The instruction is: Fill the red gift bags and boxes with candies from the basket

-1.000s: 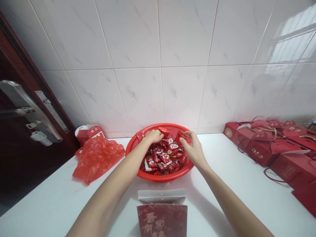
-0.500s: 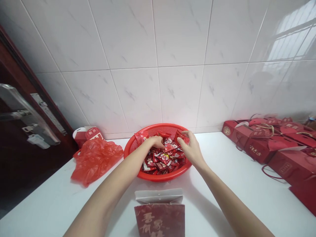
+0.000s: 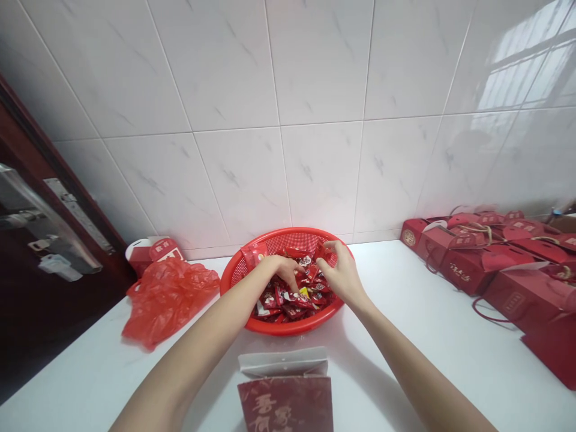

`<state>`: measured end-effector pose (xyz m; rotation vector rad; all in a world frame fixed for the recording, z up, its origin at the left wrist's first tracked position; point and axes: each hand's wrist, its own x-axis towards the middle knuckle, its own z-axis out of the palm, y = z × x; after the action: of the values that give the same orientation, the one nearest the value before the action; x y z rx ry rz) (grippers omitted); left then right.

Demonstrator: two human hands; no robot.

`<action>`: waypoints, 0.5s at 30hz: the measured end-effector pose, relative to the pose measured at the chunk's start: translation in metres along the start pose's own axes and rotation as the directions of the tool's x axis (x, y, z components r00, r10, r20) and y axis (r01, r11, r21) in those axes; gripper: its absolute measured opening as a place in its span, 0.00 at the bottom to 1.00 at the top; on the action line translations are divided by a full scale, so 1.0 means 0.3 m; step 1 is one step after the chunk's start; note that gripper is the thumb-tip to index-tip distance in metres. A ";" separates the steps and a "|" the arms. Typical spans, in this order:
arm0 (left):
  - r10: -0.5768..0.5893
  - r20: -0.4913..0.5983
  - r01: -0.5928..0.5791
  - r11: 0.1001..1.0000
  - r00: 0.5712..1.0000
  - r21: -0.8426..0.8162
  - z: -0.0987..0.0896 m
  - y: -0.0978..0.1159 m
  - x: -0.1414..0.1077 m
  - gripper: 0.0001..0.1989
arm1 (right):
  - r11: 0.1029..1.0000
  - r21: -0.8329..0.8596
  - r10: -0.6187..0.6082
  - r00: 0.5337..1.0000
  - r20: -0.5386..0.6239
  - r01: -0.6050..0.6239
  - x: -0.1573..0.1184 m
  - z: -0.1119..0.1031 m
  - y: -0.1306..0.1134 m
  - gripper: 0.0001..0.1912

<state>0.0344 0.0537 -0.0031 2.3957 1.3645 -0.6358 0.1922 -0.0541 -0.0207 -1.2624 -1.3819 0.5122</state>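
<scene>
A red plastic basket (image 3: 288,329) with mesh sides holds many small red wrapped candies (image 3: 292,303). Inside it, my left hand (image 3: 284,270) has its fingers apart, touching the wrappers near the middle and gripping none that I can see. My right hand (image 3: 339,270) is at the basket's right side, thumb and fingers closed around a red candy packet (image 3: 320,248); the fingers partly hide it. Closer to me, in front of the basket, an upright dark red paper gift box (image 3: 288,405) with pale writing has its top flaps open.
Left of the basket lies a crumpled red plastic bag (image 3: 173,300), with a small red-and-white box (image 3: 153,252) behind it. Several red gift boxes (image 3: 472,264) with cord handles line the right side. A tiled wall (image 3: 319,174) stands behind; a dark door (image 3: 36,312) is at left.
My left hand has shifted slightly down over the candies, and its fingers have spread. My right hand stays at the basket's right side with the packet. The view has swung slightly.
</scene>
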 end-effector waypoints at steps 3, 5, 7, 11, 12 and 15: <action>-0.026 -0.099 0.027 1.000 0.995 0.006 0.022 0.023 0.012 0.46 | 1.000 -0.010 -0.005 1.000 0.007 0.005 -0.001 0.000 -0.003 0.15; -0.005 -0.193 0.001 1.000 0.981 -0.020 0.035 0.041 0.014 0.31 | 1.000 -0.013 -0.007 1.000 0.009 0.007 -0.002 0.001 -0.002 0.15; 0.036 -0.255 -0.049 0.998 0.966 -0.043 0.041 0.055 0.011 0.12 | 1.000 -0.011 -0.019 1.000 0.013 0.019 -0.003 0.001 0.002 0.15; 0.051 -0.273 -0.084 0.990 0.961 -0.111 0.035 0.051 0.006 0.03 | 0.999 -0.010 -0.043 0.999 0.011 0.043 -0.002 0.001 0.012 0.15; 0.052 -0.273 -0.090 0.988 0.961 -0.129 0.031 0.044 0.007 0.02 | 0.999 -0.009 -0.042 0.999 0.010 0.042 -0.001 0.001 0.014 0.15; 0.048 -0.287 -0.105 0.977 0.957 -0.184 0.022 0.015 0.013 0.07 | 1.000 -0.003 -0.030 0.999 0.013 0.030 0.000 0.000 0.012 0.15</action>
<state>0.0386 0.0511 -0.0104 2.4278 1.3596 -0.1311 0.1935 -0.0528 -0.0238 -1.2417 -1.4108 0.4983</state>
